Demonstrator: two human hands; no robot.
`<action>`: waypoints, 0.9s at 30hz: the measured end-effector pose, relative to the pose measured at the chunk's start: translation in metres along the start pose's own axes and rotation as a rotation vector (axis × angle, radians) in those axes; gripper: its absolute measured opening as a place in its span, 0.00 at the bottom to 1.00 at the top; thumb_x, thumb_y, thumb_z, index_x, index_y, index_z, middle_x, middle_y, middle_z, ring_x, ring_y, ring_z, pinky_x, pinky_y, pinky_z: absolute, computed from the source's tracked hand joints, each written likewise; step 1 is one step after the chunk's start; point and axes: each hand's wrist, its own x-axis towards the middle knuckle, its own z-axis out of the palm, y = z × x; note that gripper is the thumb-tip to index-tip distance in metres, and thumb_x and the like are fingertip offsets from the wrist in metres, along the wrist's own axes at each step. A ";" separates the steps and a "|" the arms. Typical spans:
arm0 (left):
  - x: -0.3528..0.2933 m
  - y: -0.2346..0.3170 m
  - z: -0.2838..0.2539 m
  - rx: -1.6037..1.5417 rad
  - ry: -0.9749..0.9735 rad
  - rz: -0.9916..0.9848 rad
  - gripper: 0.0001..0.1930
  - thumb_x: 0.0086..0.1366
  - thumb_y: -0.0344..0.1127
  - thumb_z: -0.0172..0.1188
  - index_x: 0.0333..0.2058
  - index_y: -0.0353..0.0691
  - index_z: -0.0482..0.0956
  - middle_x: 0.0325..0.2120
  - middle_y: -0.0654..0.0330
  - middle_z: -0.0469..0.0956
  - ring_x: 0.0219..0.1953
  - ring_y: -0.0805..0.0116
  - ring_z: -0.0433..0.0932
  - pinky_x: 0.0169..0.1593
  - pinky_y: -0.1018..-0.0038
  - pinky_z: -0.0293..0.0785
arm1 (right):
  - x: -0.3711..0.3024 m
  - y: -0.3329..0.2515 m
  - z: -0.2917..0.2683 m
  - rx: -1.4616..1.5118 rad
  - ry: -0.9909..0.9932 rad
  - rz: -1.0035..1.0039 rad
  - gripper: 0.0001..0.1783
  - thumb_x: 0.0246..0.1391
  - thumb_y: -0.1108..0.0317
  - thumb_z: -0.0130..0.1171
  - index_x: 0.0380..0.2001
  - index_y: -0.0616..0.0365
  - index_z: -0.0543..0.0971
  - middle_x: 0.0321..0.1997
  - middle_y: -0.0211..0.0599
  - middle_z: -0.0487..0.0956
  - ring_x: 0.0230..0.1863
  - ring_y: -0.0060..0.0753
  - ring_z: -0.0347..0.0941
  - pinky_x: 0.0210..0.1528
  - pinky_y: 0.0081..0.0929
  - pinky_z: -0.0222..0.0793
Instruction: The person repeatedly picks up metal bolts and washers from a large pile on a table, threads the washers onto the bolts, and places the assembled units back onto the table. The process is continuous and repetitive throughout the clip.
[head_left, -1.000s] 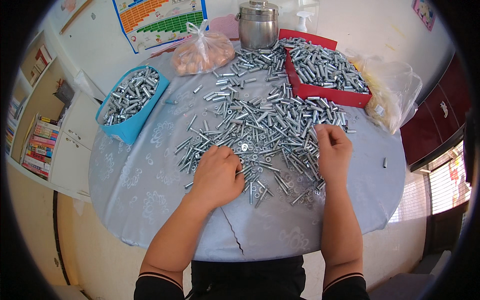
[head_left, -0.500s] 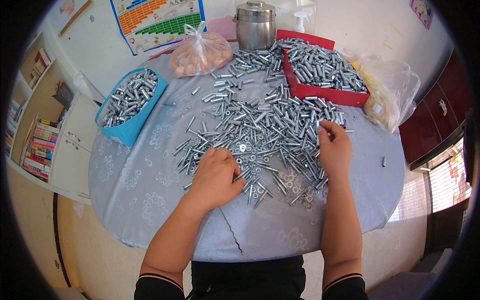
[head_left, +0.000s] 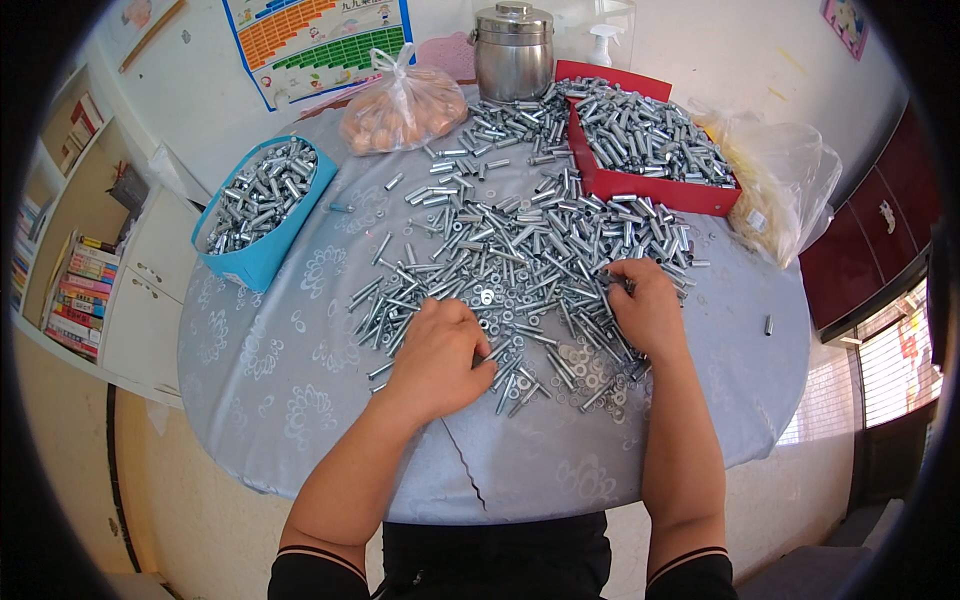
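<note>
A silvery grey tablecloth (head_left: 265,425) with pale flowers spreads before me, its rounded edge near my lap, against a white wall (head_left: 700,35). My left hand (head_left: 438,348) rests with curled fingers on the near left side of a heap of metal bolts and sleeves (head_left: 530,240); I can't tell whether anything is gripped under it. My right hand (head_left: 645,305) is at the heap's right side, thumb and forefinger bent toward each other among the pieces, and whether they pinch one I can't tell either. Between my hands the heap covers the middle of the cloth, and flat washers (head_left: 590,372) lie loose along its near edge. One short metal piece (head_left: 769,325) lies alone, well apart, to my right. Farther out, a blue container (head_left: 270,265) full of metal parts stands on the left, and a red box (head_left: 660,195), filled high with them, stands beyond my right hand. A knotted clear bag of round, tan things (head_left: 400,115) sits near a lidded steel pot (head_left: 513,60) at the back; another clear bag (head_left: 785,190) slumps beside the red box.
</note>
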 end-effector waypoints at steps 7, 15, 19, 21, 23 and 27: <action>0.003 -0.001 0.012 -0.123 0.163 0.006 0.07 0.50 0.31 0.64 0.27 0.37 0.77 0.34 0.55 0.75 0.42 0.53 0.70 0.48 0.63 0.66 | -0.007 -0.026 0.002 0.132 -0.144 -0.126 0.12 0.48 0.75 0.60 0.40 0.58 0.80 0.38 0.45 0.79 0.44 0.50 0.74 0.48 0.38 0.70; 0.004 0.008 0.010 -0.539 0.289 -0.181 0.05 0.67 0.31 0.56 0.36 0.36 0.73 0.26 0.62 0.75 0.28 0.75 0.72 0.33 0.77 0.69 | -0.013 -0.042 0.002 0.081 -0.233 -0.312 0.14 0.48 0.73 0.62 0.40 0.52 0.82 0.34 0.38 0.77 0.41 0.44 0.74 0.44 0.36 0.71; 0.005 -0.001 0.017 -0.588 0.392 -0.136 0.06 0.68 0.33 0.57 0.39 0.36 0.74 0.27 0.66 0.76 0.28 0.80 0.70 0.32 0.80 0.68 | -0.012 -0.043 0.003 0.069 -0.207 -0.374 0.13 0.47 0.72 0.64 0.39 0.53 0.82 0.33 0.37 0.77 0.39 0.43 0.74 0.42 0.36 0.71; 0.005 -0.006 0.019 -0.697 0.376 -0.167 0.06 0.68 0.32 0.57 0.40 0.36 0.76 0.27 0.67 0.76 0.27 0.81 0.69 0.31 0.82 0.67 | -0.015 -0.046 0.004 0.063 -0.195 -0.400 0.12 0.46 0.71 0.65 0.37 0.54 0.83 0.33 0.37 0.77 0.38 0.44 0.75 0.42 0.37 0.71; 0.005 -0.006 0.018 -0.804 0.348 -0.215 0.07 0.68 0.32 0.56 0.41 0.36 0.77 0.28 0.68 0.76 0.27 0.83 0.68 0.31 0.83 0.66 | -0.015 -0.054 0.004 0.156 -0.221 -0.251 0.11 0.47 0.71 0.65 0.37 0.55 0.83 0.34 0.37 0.78 0.37 0.42 0.75 0.40 0.35 0.71; 0.007 -0.003 0.010 -1.026 0.267 -0.304 0.11 0.68 0.29 0.55 0.46 0.36 0.79 0.30 0.68 0.78 0.26 0.84 0.67 0.30 0.85 0.65 | -0.017 -0.067 -0.002 0.360 -0.267 -0.026 0.12 0.49 0.73 0.64 0.39 0.57 0.81 0.35 0.38 0.80 0.34 0.37 0.76 0.37 0.29 0.71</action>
